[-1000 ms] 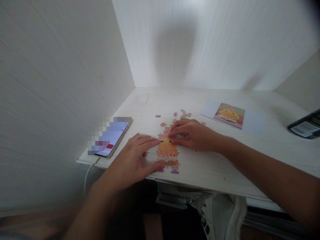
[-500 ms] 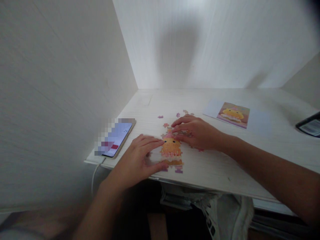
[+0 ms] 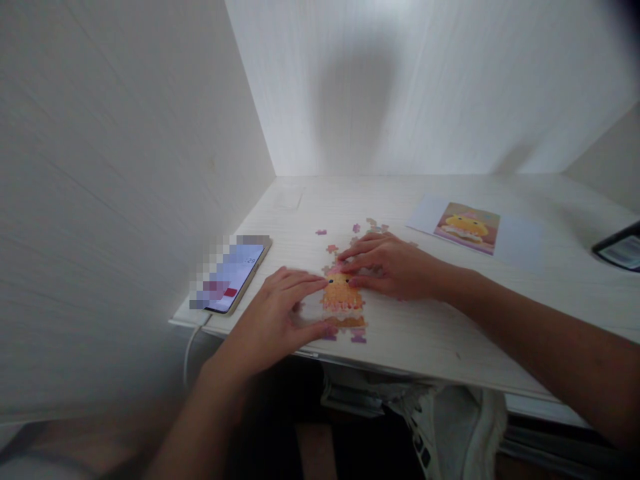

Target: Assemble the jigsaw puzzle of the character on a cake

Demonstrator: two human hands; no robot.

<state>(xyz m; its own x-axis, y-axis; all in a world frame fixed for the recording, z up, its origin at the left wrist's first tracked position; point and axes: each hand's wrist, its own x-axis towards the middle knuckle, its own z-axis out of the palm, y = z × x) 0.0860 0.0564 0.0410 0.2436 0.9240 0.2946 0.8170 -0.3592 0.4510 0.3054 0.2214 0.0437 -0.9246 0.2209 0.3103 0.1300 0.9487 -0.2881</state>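
Note:
A partly joined jigsaw puzzle (image 3: 342, 301) with an orange and pink figure lies near the front edge of the white desk (image 3: 450, 320). My left hand (image 3: 278, 317) lies flat beside it, fingers stretched out and touching its left edge. My right hand (image 3: 389, 264) rests over the puzzle's top part, fingers pressed down on the pieces there. Whether it grips a piece is hidden. Several loose pink and purple pieces (image 3: 370, 227) lie just beyond the hands.
A phone (image 3: 235, 273) with a lit screen lies at the desk's left edge, its cable (image 3: 189, 347) hanging down. A printed picture of the same figure (image 3: 468, 228) lies at the back right. A dark object (image 3: 620, 247) sits at the far right. White walls enclose the desk.
My right hand's fingers have shifted slightly left and down on the top of the puzzle. The left hand has stayed put. The camera view has moved a little.

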